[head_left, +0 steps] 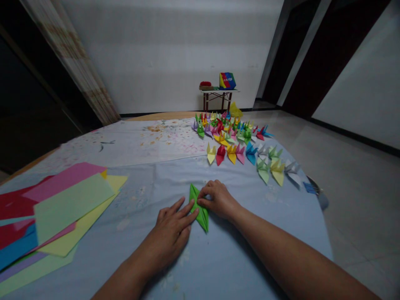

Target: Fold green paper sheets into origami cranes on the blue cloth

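Note:
A folded green origami paper (203, 214), shaped like a long narrow diamond, lies on the cloth-covered table in front of me. My left hand (175, 223) rests on its left side, fingers spread and fingertips pressing the paper down. On the other side, my right hand (217, 199) has thumb and index finger pinched together at the paper's upper right edge. The fingertips hide part of that edge. Beyond the hands stand folded paper cranes (231, 153) in several colours, some in a row and more crowded behind.
Sheets of coloured paper (73, 204) lie in a loose pile at the left. A pale blue cloth (140, 250) covers the round table. Past its far edge, a small stand (215, 92) holds a colourful box (227, 81). A blue item (309, 188) is at the right edge.

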`<state>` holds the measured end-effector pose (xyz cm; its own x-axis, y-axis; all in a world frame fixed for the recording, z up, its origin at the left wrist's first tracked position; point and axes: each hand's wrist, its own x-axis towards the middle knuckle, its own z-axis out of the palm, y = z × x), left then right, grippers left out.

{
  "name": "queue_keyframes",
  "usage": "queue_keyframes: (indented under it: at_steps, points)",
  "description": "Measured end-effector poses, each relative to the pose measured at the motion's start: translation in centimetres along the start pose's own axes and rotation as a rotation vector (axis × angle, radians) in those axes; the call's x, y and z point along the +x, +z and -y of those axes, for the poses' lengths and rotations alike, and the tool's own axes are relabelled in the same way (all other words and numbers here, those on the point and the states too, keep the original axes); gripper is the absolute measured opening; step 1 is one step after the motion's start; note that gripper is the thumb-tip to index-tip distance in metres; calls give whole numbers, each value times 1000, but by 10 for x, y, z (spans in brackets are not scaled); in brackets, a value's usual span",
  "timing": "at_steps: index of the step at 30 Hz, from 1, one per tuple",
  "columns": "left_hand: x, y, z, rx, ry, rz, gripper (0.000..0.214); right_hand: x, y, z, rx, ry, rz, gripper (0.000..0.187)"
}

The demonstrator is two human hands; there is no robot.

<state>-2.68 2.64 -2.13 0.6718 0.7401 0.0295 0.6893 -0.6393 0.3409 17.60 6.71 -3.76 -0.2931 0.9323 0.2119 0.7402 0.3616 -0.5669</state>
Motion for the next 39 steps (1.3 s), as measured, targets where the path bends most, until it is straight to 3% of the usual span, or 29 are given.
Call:
queue_keyframes:
  at_steps: [6,16,27,39]
  points:
    - [1,-2,0,20,16,52,56,0,1,0,-3,7,-8,7]
    - [0,2,-3,51,11,-1,59,-1,-2,2,-3,9,-4,8]
    - [0,-1,-8,206,-2,39,52,-6,-18,-4,5,-94,160,22]
    - [-4,1,-16,223,4,71,53,-7,-15,-4,-23,-108,144,25]
